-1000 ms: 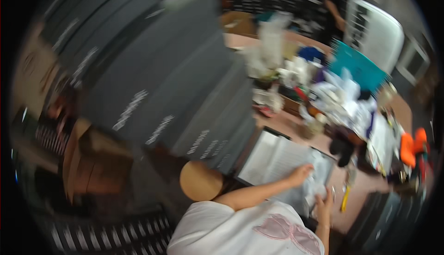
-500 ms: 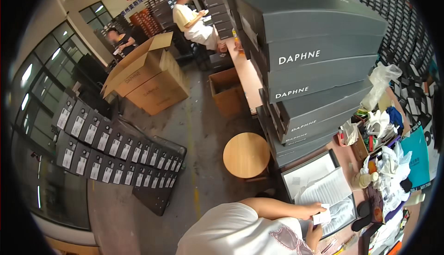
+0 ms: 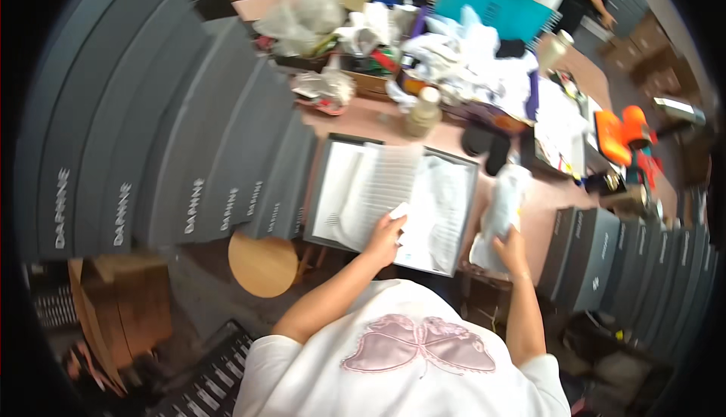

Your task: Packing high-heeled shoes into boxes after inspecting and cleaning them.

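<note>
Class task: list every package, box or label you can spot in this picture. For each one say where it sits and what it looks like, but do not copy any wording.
Stack of grey boxes: left of the table, long flat lids, white lettering on the ends.
Dark boxes: right, beside the right hand, upright row.
White wrapped bundle: held in the right hand.
Open tray box: centre, dark rim, white paper inside; left hand on it.
Cardboard boxes: lower left, brown.
</note>
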The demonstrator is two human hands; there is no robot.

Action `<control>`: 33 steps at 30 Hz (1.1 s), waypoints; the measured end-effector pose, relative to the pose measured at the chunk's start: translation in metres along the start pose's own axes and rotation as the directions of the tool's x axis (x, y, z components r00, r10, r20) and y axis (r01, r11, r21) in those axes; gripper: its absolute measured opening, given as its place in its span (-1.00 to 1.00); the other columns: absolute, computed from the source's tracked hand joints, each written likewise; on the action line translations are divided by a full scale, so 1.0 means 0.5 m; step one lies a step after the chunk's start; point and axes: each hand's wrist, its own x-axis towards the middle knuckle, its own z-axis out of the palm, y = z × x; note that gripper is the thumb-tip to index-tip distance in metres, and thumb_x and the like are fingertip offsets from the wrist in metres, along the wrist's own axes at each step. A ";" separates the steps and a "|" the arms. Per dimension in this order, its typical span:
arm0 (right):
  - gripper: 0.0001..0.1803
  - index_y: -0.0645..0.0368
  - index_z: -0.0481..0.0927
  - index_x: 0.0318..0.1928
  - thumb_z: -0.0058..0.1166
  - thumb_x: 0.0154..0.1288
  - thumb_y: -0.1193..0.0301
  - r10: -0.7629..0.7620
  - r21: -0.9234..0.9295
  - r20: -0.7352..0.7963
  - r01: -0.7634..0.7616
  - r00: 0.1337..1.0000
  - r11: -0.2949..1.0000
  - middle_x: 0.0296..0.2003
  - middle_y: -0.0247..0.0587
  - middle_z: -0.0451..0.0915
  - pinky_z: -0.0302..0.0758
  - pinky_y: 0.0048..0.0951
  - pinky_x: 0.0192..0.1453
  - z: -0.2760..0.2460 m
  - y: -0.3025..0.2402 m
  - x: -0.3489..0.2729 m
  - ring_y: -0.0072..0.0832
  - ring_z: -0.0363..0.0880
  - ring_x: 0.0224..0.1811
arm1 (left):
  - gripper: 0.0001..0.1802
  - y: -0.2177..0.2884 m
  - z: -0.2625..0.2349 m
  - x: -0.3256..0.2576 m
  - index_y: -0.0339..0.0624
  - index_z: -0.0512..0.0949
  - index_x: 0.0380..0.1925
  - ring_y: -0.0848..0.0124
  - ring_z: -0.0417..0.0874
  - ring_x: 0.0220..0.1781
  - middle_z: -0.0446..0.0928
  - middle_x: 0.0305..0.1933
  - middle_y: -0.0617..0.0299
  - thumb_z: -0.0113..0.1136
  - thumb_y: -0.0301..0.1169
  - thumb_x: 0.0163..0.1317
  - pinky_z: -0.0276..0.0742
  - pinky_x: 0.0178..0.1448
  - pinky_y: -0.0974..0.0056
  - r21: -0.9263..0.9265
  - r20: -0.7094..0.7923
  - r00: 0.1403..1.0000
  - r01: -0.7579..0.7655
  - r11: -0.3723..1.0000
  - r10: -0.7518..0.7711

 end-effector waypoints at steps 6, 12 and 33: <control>-0.29 0.16 0.36 0.22 0.31 -0.01 0.41 -0.472 -0.142 -0.260 0.450 0.843 0.882 0.21 0.10 0.32 0.31 -0.10 0.23 0.040 -0.212 -0.036 0.09 0.30 0.20 | -0.69 -0.009 0.022 -0.026 -0.24 0.40 0.02 0.42 0.62 -0.14 0.55 -0.15 0.21 0.07 -0.47 0.28 0.59 -0.16 0.34 0.283 -0.005 0.996 0.088 0.955 -0.090; -0.77 0.15 0.57 -0.17 0.21 0.12 0.49 -0.392 0.192 -0.282 0.452 0.876 0.871 0.07 -0.01 0.46 0.44 -0.25 0.10 0.150 -0.197 -0.013 -0.13 0.48 0.04 | -0.68 -0.045 -0.006 0.000 -0.28 0.40 0.03 0.44 0.61 -0.17 0.54 -0.15 0.17 0.04 -0.48 0.27 0.58 -0.15 0.36 0.404 0.026 0.999 -0.053 0.913 0.046; -0.74 0.18 0.57 -0.07 0.06 0.36 0.28 0.019 0.736 0.609 -0.574 0.793 0.360 -0.36 -0.27 0.63 0.60 -0.52 -0.20 0.040 -0.093 -0.228 -0.54 0.59 -0.40 | -0.38 0.029 0.063 0.002 -0.30 0.28 0.27 -0.08 0.14 0.43 0.12 0.40 -0.19 0.14 -0.47 0.17 0.10 0.45 0.09 0.711 0.664 0.671 -0.703 0.000 0.331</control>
